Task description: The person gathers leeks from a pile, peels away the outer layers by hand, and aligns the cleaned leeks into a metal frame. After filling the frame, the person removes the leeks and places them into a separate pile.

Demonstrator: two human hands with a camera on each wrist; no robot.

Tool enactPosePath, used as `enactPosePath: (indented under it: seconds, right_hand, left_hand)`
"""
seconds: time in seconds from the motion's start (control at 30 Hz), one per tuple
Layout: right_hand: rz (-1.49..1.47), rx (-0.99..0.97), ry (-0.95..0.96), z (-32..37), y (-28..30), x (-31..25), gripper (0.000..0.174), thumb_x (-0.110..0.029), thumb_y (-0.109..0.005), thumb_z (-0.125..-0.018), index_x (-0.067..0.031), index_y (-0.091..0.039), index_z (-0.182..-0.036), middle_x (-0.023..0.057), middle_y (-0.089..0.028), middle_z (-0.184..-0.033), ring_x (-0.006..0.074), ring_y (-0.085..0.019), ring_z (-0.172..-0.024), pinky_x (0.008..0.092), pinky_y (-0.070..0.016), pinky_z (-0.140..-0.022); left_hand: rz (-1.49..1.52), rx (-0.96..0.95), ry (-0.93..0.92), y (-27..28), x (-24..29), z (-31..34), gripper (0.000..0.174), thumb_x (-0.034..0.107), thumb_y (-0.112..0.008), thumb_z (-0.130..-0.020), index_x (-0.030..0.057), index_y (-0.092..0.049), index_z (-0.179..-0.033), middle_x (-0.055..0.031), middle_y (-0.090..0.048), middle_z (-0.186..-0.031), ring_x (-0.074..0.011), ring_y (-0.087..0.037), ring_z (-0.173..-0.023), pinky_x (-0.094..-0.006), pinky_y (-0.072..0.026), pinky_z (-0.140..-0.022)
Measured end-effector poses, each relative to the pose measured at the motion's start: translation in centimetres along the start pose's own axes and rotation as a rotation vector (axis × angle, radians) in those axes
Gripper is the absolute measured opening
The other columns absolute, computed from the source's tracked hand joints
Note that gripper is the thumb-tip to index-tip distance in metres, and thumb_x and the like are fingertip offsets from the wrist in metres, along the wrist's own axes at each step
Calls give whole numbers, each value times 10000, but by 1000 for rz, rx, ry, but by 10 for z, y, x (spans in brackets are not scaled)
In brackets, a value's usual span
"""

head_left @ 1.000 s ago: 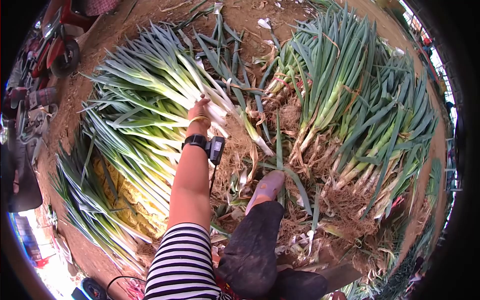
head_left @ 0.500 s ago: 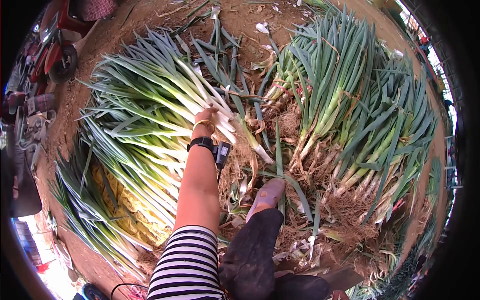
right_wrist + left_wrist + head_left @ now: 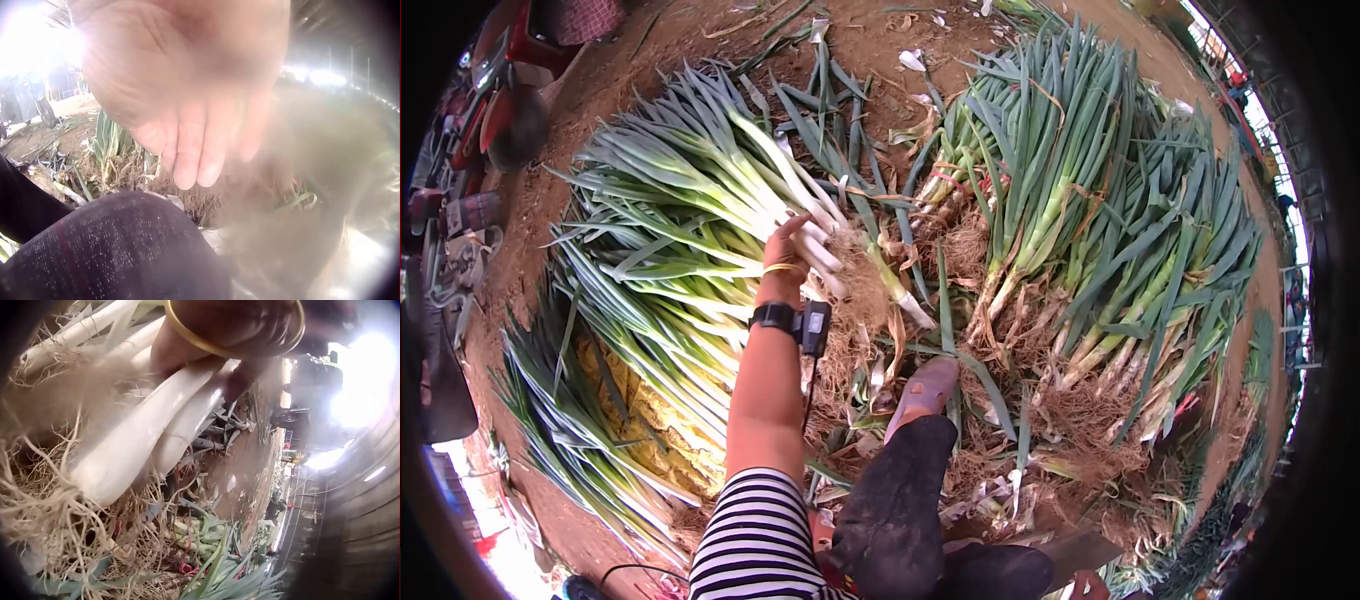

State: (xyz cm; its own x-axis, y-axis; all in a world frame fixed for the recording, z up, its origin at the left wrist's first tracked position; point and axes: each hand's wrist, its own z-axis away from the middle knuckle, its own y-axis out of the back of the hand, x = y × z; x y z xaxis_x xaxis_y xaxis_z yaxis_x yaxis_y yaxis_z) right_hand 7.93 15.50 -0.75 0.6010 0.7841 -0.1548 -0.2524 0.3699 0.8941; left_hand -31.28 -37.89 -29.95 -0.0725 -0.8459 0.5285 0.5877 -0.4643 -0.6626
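In the head view my left hand (image 3: 786, 252) grips white leek stalks (image 3: 812, 250) near their root ends, at the right edge of the left pile (image 3: 690, 225). The left wrist view shows the left hand (image 3: 228, 337) with fingers and thumb around two thick white stalks (image 3: 140, 440), stringy roots (image 3: 69, 519) hanging from them. My right hand (image 3: 187, 94) hangs with its fingers extended and nothing in them, above a dark trouser knee (image 3: 125, 244); only a bit of this hand (image 3: 1088, 586) shows at the head view's bottom edge.
Another large leek pile (image 3: 1090, 200) lies on the right, roots toward me. A foot in a mauve shoe (image 3: 933, 385) stands between the piles among loose leaves. Yellow material (image 3: 640, 400) lies under leeks at the left; a red motorbike (image 3: 510, 90) is beyond.
My left hand has moved slightly toward me, closer to the root ends, and now has its fingers round the stalks. The head view has shifted a little.
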Motion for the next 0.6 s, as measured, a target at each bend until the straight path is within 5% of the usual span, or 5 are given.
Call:
enactPosePath:
  seconds: [0.17,0.27,0.33,0.57,0.6]
  right_hand:
    - [16,55,137,1,9,-3,169,-21,-501,-864,52,-624,-954,156,-642,-921,240,-598,-870,325,-464,-802]
    - [-8,78,236,14,3,-1,163,-14,-518,-847,39,-631,-951,160,-642,-935,249,-600,-874,331,-466,-798]
    - [88,116,201,22,4,3,162,-34,-542,-843,32,-637,-957,164,-645,-938,269,-606,-869,344,-468,-790]
    - [80,151,92,41,3,24,188,-111,-574,-867,30,-637,-973,170,-654,-938,276,-611,-893,337,-465,-798]
    - [81,155,88,39,3,25,188,-111,-574,-867,30,-637,-973,170,-654,-938,276,-611,-893,337,-465,-798]
  left_hand:
    - [221,-36,-66,-20,22,19,467,59,-662,-704,-56,-435,-1096,-203,-580,-1063,-309,-589,-933,-379,-482,-862]
    - [381,-84,-108,-23,22,20,514,52,-636,-700,-7,-396,-1150,-228,-546,-1122,-329,-558,-995,-414,-454,-894]
    - [412,-155,-85,-26,22,22,342,121,-624,-746,-23,-538,-1044,-163,-621,-931,-299,-599,-888,-418,-494,-838]
    - [359,-79,-146,-24,22,48,222,121,-562,-832,22,-556,-1031,-88,-628,-872,-230,-620,-758,-350,-541,-701]
    - [338,-180,-117,-16,24,53,250,122,-632,-792,47,-543,-1014,-76,-619,-889,-248,-617,-768,-380,-537,-706]
